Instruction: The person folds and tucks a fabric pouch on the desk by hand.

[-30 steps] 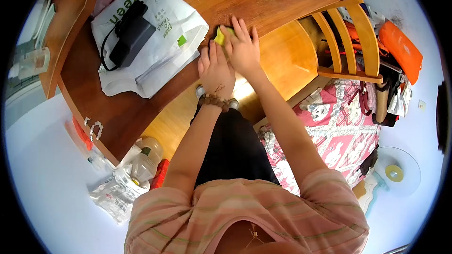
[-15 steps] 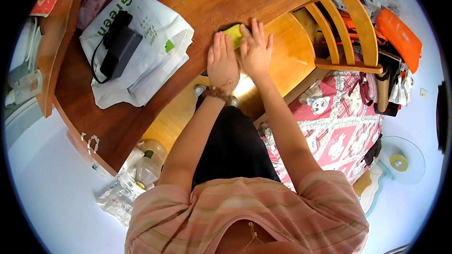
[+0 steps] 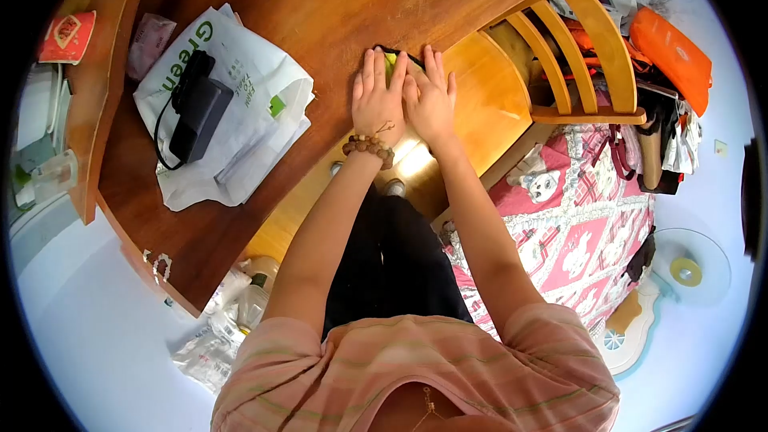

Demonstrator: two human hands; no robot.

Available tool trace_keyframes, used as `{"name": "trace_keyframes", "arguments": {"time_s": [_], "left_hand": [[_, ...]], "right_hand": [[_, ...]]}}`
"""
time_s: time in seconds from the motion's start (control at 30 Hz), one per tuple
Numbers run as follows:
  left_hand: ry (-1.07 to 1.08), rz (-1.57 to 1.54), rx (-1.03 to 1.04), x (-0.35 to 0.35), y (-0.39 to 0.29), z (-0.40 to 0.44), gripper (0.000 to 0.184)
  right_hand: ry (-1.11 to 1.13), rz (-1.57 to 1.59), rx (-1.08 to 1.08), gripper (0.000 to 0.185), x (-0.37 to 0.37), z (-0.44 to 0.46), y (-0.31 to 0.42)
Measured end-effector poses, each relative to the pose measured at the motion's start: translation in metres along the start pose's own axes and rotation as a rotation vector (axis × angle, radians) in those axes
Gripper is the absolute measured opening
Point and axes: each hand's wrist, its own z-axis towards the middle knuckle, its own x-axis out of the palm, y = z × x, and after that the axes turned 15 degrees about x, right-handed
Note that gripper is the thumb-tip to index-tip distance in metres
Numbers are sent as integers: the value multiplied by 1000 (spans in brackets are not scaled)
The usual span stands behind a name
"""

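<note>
Both hands lie side by side at the front edge of the brown wooden desk (image 3: 336,0). Under their fingers is a flat yellow-green piece (image 3: 390,66) with a dark edge; most of it is covered, so I cannot tell its kind. My left hand (image 3: 377,106), with a beaded bracelet (image 3: 368,149) at the wrist, rests flat on it, fingers stretched. My right hand (image 3: 430,104) lies against the left one, its fingers also extended and touching the piece. Neither hand is closed around anything.
Left on the desk, a white paper bag (image 3: 268,76) carries a black power adapter (image 3: 200,120). A wooden chair (image 3: 488,80) is pushed against the desk at right. Behind it are a bed with a pink patterned cover (image 3: 580,192) and an orange bag (image 3: 672,52).
My right hand has flattened and come closer to my left hand. More of the yellow-green piece is hidden under the fingers. The whole view has shifted slightly.
</note>
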Motion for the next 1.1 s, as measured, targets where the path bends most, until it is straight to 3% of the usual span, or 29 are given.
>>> {"name": "trace_keyframes", "arguments": {"time_s": [0.13, 0.27, 0.3, 0.37, 0.47, 0.53, 0.6, 0.67, 0.7, 0.8, 0.83, 1.03, 1.1], "left_hand": [[90, 58, 33, -5, -4, 8, 55], [176, 143, 10, -4, -16, 24, 55], [76, 103, 49, 0, -13, 19, 60], [105, 128, 94, 0, -3, 2, 64], [124, 80, 126, -15, -3, -15, 77], [129, 79, 111, -16, -6, -15, 77], [95, 6, 98, -13, -6, 2, 76], [109, 21, 118, -10, -4, 19, 75], [115, 98, 126, -7, -5, 21, 60], [126, 27, 138, -13, 2, 13, 58], [140, 65, 117, -16, 1, 8, 78], [185, 61, 111, -26, -12, 3, 65], [182, 111, 128, -19, -9, 18, 65]], "right_hand": [[-22, 201, 55, 35, -5, -13, -4], [-212, 368, 138, 38, 2, -15, -13], [-212, 366, 137, 38, 1, -14, -12], [-67, 523, 374, 41, -3, -10, -5], [102, 538, 437, 43, 17, -6, -20], [110, 637, 500, 42, 31, -4, -24], [200, 946, 613, 42, 37, -2, -31], [258, 964, 655, 43, 18, 2, -17], [316, 981, 695, 44, 12, 2, -14], [209, 930, 703, 47, 21, 6, -14], [214, 929, 697, 47, 25, 4, -18], [152, 859, 643, 48, 33, -20, -21], [297, 1023, 755, 49, 30, -13, -26]]}}
